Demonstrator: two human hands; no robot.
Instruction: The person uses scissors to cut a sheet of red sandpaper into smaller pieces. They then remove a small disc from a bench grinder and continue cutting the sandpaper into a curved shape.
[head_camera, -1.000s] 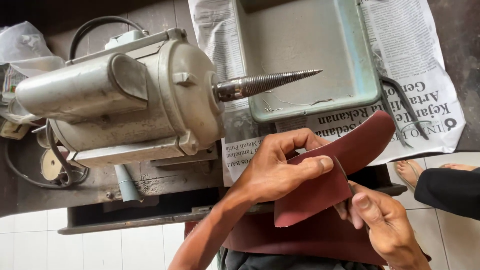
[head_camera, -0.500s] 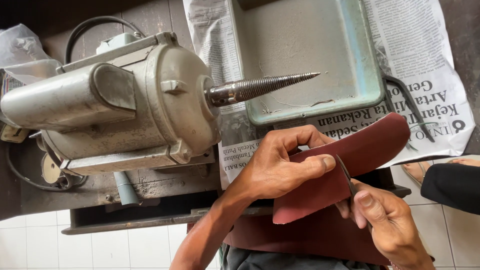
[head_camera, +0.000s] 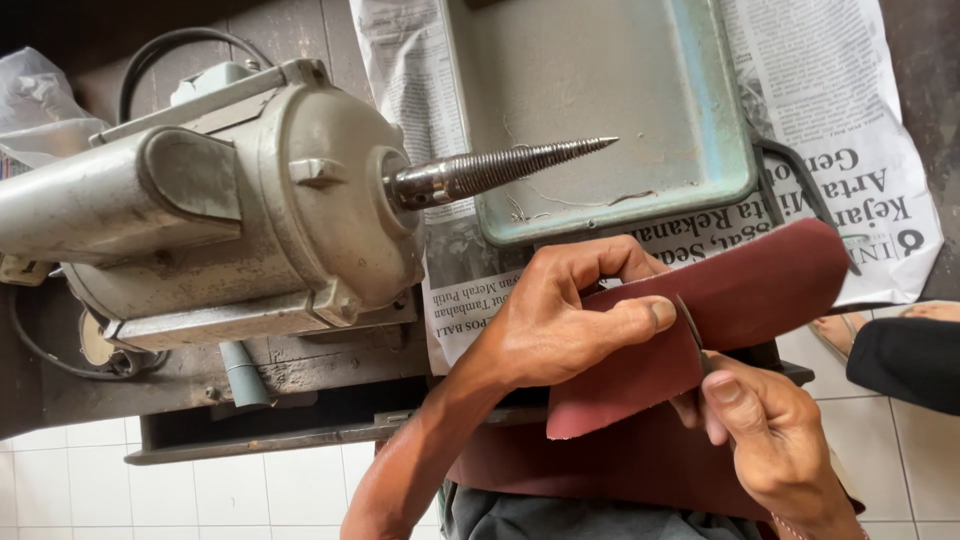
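Both hands brace a red abrasive sheet for a cut

Nearest the camera, the right hand (head_camera: 775, 450) pinches a small dark blade (head_camera: 690, 330), its edge set against the dark red sheet (head_camera: 740, 300); the pinch near the blade's base likely gives control over the line. The left hand (head_camera: 560, 320) is clamped on the sheet, fingers curled over the far edge and thumb pressed flat just beside the blade, probably to keep the sheet taut and steady. The sheet arches off the lap, where more red material (head_camera: 620, 465) lies. Beyond, on the desk (head_camera: 300, 375), a grey motor (head_camera: 220, 210) points its tapered threaded spindle (head_camera: 500, 168) over a pale green tray (head_camera: 610, 110), which rests on newspaper (head_camera: 850, 130), seemingly placed to catch dust
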